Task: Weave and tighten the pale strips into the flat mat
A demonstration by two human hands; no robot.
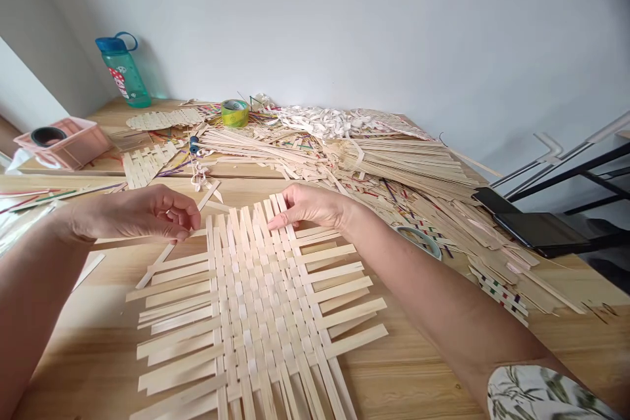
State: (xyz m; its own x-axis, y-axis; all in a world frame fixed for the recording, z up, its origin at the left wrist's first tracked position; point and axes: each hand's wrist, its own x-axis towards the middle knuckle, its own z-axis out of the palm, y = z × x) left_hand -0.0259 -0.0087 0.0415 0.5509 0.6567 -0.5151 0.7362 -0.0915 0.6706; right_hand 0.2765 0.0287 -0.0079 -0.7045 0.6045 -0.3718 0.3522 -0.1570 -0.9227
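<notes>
A woven mat of pale wooden strips (263, 295) lies in front of me, its loose strip ends sticking out on both sides and toward me. At its far left corner my left hand (165, 215) pinches a flat wooden strip (128, 240) between thumb and fingers; that strip runs sideways toward the mat. My right hand (308, 207) grips the mat's far edge, thumb on top of the upright strip ends and the fingers behind, mostly hidden.
Bundles of loose strips (408, 167) and white curled scraps (329, 121) cover the back. A tape roll (235, 113), a teal bottle (125, 75) and a pink basket (81, 144) stand back left. A dark phone-like device (536, 231) lies at the right edge.
</notes>
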